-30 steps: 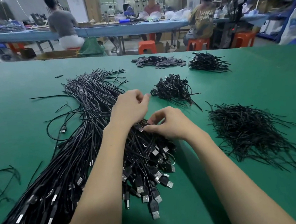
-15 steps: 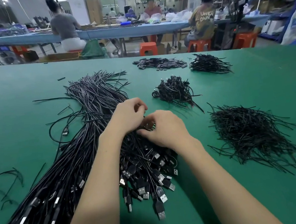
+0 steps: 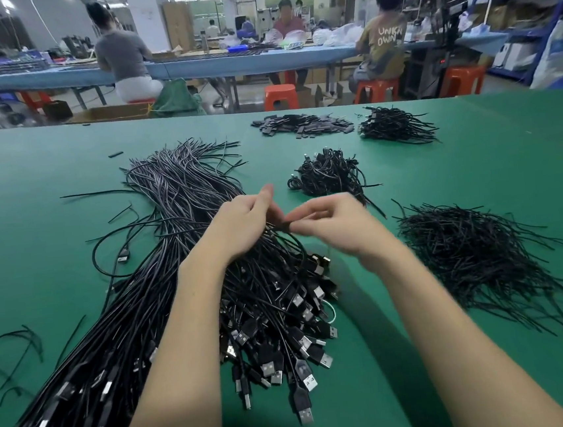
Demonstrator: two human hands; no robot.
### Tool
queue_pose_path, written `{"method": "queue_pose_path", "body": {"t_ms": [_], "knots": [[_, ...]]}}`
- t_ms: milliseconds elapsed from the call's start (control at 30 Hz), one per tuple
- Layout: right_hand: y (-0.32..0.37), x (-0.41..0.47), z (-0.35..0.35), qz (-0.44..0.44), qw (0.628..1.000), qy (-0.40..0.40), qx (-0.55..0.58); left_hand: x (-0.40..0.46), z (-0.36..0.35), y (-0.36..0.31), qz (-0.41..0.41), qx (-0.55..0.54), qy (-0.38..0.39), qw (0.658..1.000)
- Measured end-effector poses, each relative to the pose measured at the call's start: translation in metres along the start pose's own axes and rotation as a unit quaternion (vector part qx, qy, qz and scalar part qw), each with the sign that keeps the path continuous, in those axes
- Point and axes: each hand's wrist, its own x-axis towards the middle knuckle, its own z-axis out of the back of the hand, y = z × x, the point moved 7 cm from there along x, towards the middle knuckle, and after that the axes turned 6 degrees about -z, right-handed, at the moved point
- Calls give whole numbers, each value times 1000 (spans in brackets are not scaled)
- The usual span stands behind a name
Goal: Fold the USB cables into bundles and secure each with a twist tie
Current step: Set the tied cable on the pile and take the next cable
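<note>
A big heap of loose black USB cables (image 3: 182, 202) runs diagonally across the green table (image 3: 475, 167), plugs fanned out toward me. My left hand (image 3: 240, 227) and my right hand (image 3: 336, 222) hover together just above the heap's middle. Each pinches a black cable strand (image 3: 283, 227) stretched between their fingertips; the right hand is motion-blurred. A loose pile of black twist ties (image 3: 476, 249) lies to the right. A small pile of tied cable bundles (image 3: 331, 172) sits behind the hands.
Further back lie a pile of flat black pieces (image 3: 302, 125) and another cable pile (image 3: 395, 125). Stray ties (image 3: 21, 345) lie at the left. People sit on orange stools (image 3: 281, 96) at a blue bench behind the table.
Both hands have lifted off the cable heap and drawn slightly apart, raising a strand between them. Before, they were pressed together down in the pile.
</note>
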Motion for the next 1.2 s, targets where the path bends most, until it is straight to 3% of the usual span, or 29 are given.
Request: {"method": "queue_pose_path", "body": {"t_ms": [67,167,267,333,400,467,500,567,633,700,800,933,1067,1200], "knots": [[3,-1,27,-18,991,31,129,-4,-6,-11,-17,1,32,999],[1,-6,65,-43,933,13,358,-7,-24,-44,-77,-64,77,992],[-5,-13,89,-33,929,-62,363,-6,-42,-82,-142,-125,82,979],[-4,-16,90,-15,932,-52,359,-9,-59,-100,-154,-127,92,976],[-5,-17,83,-3,916,-10,401,-13,-78,-110,-112,-215,124,962],[-11,-18,77,-13,892,-8,451,-17,-90,-117,-52,-356,148,921],[-16,-18,74,-21,889,-10,457,-17,-91,-119,-32,-423,148,894],[-22,-19,62,-17,918,34,394,-16,-89,-120,-8,-549,139,824],[-23,-25,45,-4,963,116,243,-15,-85,-120,13,-665,131,735],[-21,-33,30,22,982,174,75,-12,-78,-116,17,-734,115,669],[-11,-43,25,59,973,218,-38,-5,-67,-105,27,-748,77,658],[-17,-52,52,-6,967,237,92,2,-53,-82,78,-780,8,621],[-37,-60,73,-70,949,268,150,1,-55,-68,125,-795,-35,592],[-36,-59,71,-38,932,283,223,3,-53,-73,90,-802,-57,588]]}}
